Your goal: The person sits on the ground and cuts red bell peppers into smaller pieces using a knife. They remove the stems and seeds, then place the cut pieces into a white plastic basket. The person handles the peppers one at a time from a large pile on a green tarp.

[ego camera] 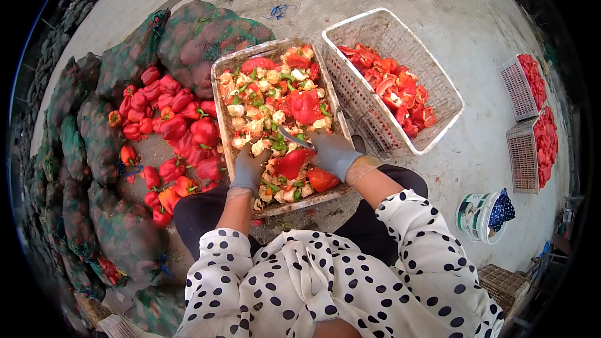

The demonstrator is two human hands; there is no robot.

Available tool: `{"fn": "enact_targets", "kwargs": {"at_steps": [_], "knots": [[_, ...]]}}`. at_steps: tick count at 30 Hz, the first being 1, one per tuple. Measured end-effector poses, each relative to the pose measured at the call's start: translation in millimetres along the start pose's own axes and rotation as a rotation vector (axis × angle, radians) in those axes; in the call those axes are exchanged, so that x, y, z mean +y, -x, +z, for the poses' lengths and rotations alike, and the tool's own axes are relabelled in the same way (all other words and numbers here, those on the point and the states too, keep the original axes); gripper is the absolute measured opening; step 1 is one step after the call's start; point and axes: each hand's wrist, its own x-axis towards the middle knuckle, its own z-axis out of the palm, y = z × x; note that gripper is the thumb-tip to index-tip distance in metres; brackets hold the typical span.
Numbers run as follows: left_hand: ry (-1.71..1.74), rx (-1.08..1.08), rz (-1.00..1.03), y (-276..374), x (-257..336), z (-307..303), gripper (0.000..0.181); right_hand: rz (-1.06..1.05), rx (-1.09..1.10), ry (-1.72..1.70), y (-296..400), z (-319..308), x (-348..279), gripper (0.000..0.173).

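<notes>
My right hand [334,152], in a grey glove, grips a small knife with a curved blade [293,137]. The blade points left over a shallow plastic crate [340,112] set between my knees. Pale pepper cores [256,126] with seeds and green stems fill this crate, along with red pepper pieces [304,107]. My left hand [249,169], also gloved, is at the crate's near left side, fingertips among the cores; whether it grasps one is unclear. A red pepper piece [293,163] lies between my hands, and an orange-red one [322,179] is below my right hand.
Whole red bell peppers [173,127] are heaped on the ground at left, backed by stuffed mesh sacks [202,42]. A deep white crate [394,19] at right holds cut red peppers [387,84]. Farther right are filled crates [523,157] and a bucket [474,216] with blue cloth.
</notes>
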Motion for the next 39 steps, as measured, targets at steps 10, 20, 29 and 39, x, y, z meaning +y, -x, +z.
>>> {"fn": "enact_targets", "kwargs": {"at_steps": [10, 20, 29, 39], "knots": [[-0.61, -0.13, 0.286, 38, 5, -1, 0.052, 0.362, 0.833, -0.473, -1, -57, 40, 0.028], [-0.61, -0.548, 0.496, 25, 13, 20, 0.051, 0.55, 0.415, -0.023, -1, -105, 81, 0.044], [-0.268, -0.797, 0.032, 31, 32, -17, 0.051, 0.547, 0.029, -0.038, 24, 102, 2, 0.029], [0.282, 0.44, 0.288, 32, 41, -282, 0.052, 0.549, -0.171, -0.139, 6, 5, -15, 0.027]]}}
